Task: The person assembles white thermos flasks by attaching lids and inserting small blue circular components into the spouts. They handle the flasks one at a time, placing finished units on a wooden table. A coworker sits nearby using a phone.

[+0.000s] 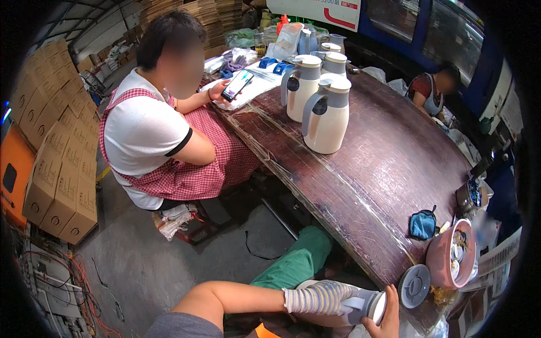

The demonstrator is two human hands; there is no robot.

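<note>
"How does the table (389,163) look?"
"Smooth and glossy on top, rough and scuffed along its long left edge."
"The jugs (329,127) on it?"
"Smooth, softly shiny, like plastic; the held jug (332,321) too."
"That striped glove (318,297)?"
"Matt knitted cloth."
"Towards the near corner?"
"A matt plastic-looking lid (415,286), a smooth plastic basin (437,262), a soft cloth pouch (422,225)."

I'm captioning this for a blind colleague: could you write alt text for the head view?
A gloved left hand holds a tilted cream jug near its handle, and the bare right hand touches its top end. More jugs stand upright on a brown table, beside which a seated co-worker holds a phone.
</note>
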